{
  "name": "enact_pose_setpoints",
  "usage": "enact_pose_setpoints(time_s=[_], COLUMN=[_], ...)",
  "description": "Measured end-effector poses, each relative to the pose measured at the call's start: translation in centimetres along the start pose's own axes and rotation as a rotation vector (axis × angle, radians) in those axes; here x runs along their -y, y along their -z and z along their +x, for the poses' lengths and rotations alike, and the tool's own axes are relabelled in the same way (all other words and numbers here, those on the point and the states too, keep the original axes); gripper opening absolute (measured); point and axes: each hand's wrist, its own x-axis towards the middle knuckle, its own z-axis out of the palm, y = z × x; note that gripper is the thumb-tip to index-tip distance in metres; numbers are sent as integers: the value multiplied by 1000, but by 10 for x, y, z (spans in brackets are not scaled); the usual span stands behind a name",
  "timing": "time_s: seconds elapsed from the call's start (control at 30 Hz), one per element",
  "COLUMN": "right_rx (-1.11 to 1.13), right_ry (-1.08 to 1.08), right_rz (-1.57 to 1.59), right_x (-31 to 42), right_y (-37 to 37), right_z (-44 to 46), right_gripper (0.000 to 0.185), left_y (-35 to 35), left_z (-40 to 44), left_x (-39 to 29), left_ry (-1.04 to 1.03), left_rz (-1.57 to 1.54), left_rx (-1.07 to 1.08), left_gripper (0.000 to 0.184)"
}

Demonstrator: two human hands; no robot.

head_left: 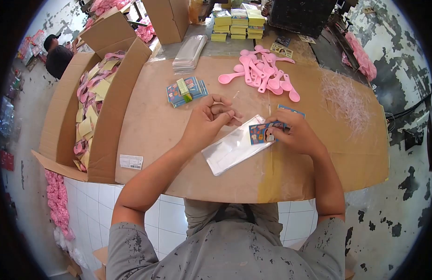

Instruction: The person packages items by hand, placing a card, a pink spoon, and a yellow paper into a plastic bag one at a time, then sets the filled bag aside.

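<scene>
My right hand (293,131) grips a blue printed card (259,134) by its right end, over a pile of clear plastic bags (232,149). Part of another blue card (290,110) shows just behind that hand. My left hand (210,119) hovers left of the bags with thumb and fingers drawn together; whatever may be between them is too small to make out. Beyond it lies a stack of blue cards (200,88) with a green and yellow band (183,90). Farther back is a heap of pink plastic spoons (262,70).
At the left stands an open cardboard box (111,98) of packed pink and yellow pieces. Clear sleeves (190,53) and yellow card stacks (238,23) sit at the back. Pink shredded strands (346,100) lie at right. A person (58,58) is beyond the box.
</scene>
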Motion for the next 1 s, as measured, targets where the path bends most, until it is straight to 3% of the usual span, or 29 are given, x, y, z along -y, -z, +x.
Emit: enact_pose_setpoints(time_s=[0.1, 0.2, 0.3, 0.5, 0.7, 0.8, 0.9, 1.0], right_rx=[-136, -351, -372, -445, -147, -204, -431, -420], right_ry=[-195, -189, -171, -89, 86, -182, -149, -216], right_rz=[389, 591, 555, 656, 106, 555, 692, 733], right_x=[5, 8, 3, 13, 22, 39, 33, 16], right_y=[4, -4, -2, -8, 0, -14, -26, -37], right_z=[-2, 2, 3, 2, 1, 1, 7, 2], right_gripper=[22, 26, 28, 30, 33, 30, 25, 21], left_y=[-3, -9, -9, -14, -20, -25, -26, -25], left_z=[-4, -10, -10, -13, -18, -21, -21, -21], left_x=[-12, -16, -16, -14, -11, -14, -18, -15], left_ry=[18, 24, 55, 15, -21, -4, 43, 8], left_rz=[5, 43, -41, 174, 249, 506, 479, 345], left_rx=[54, 84, 78, 61, 153, 208, 237, 190], left_gripper=[34, 38, 41, 44, 52, 53, 52, 50])
